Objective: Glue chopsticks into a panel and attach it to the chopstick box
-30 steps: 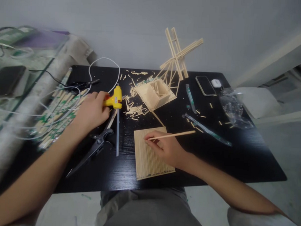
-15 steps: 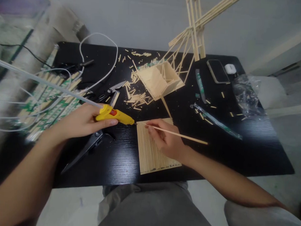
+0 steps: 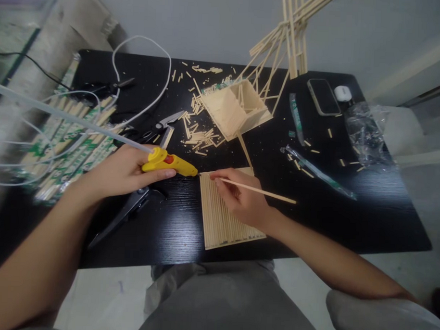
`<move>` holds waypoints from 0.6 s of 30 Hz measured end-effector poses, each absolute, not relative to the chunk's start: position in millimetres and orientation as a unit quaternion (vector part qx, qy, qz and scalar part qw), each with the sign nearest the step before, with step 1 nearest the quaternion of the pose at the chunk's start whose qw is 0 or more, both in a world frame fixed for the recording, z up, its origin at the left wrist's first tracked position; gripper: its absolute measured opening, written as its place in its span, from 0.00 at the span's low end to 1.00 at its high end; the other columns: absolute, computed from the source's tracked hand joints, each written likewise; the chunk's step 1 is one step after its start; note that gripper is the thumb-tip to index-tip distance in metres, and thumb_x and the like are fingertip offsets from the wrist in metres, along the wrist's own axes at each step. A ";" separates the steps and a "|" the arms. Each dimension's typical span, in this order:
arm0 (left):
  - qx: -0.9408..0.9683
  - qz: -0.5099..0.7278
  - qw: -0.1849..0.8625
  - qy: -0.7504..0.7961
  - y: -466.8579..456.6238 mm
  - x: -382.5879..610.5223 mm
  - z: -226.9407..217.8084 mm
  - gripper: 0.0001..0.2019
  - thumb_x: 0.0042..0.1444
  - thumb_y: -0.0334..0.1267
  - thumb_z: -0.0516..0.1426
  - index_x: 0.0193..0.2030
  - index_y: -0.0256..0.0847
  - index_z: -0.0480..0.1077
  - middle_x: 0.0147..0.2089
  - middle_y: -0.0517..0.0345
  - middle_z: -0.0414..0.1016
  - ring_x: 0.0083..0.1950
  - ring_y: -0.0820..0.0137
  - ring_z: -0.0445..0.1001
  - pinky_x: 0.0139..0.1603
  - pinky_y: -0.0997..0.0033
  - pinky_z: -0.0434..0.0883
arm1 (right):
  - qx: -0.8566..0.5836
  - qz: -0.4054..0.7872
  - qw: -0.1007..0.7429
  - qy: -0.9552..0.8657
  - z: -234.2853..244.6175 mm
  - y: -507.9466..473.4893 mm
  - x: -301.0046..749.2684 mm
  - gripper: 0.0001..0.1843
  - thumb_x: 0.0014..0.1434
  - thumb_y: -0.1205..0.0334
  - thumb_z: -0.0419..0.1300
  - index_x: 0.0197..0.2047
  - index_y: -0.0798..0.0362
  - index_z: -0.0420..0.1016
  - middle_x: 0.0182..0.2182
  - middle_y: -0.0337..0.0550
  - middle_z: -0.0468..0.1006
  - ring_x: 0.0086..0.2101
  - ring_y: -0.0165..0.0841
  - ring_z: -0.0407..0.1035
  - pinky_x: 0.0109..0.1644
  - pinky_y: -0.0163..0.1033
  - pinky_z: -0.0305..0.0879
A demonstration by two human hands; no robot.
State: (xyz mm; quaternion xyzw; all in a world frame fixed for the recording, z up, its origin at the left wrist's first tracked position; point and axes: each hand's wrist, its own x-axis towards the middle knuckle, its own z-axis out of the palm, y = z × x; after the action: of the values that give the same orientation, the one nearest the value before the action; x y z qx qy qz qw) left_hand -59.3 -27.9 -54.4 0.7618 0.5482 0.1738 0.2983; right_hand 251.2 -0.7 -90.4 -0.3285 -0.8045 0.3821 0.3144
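Note:
My left hand (image 3: 128, 174) is wrapped round a yellow hot glue gun (image 3: 173, 164) with a long translucent glue stick (image 3: 80, 118) coming out of its back. Its nozzle is at the far left corner of a flat panel of wooden sticks (image 3: 218, 218) lying on the table. Over that panel, my right hand (image 3: 244, 197) pinches a thin wooden stick (image 3: 269, 192) that points to the right. The tip of the stick near the nozzle is hidden by my fingers. Part of the panel lies under my right hand.
Behind the panel stands a stick-built windmill model (image 3: 236, 110) with offcuts (image 3: 201, 138) around it. Pruning shears (image 3: 126, 212) and scissors (image 3: 171, 119) lie to the left, near wrapped stick bundles (image 3: 76, 155). A phone (image 3: 323, 97), a white earbud case (image 3: 342, 93) and plastic wrap (image 3: 367, 136) sit right.
The view has shifted slightly. My left hand still holds the glue gun at the panel's corner, and the stick in my right hand has moved slightly to the left.

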 end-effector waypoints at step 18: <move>0.765 0.170 0.295 0.546 -28.3 -60.1 -55.1 0.22 0.69 0.57 0.58 0.34 0.39 0.78 0.29 0.61 0.74 0.26 0.74 0.68 0.28 0.75 0.62 | -0.355 0.435 0.290 -0.775 -94.1 -2.0 252.4 0.10 0.78 0.54 0.56 0.50 0.50 0.75 0.34 0.41 0.84 0.28 0.30 0.73 0.34 0.39 0.66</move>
State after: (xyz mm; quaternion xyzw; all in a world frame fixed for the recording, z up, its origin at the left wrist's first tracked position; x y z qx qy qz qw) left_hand -60.1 -28.3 -55.1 0.7653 0.5464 0.1698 0.2949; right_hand 252.4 -2.0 -94.1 -0.3549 -0.7748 0.4352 0.2904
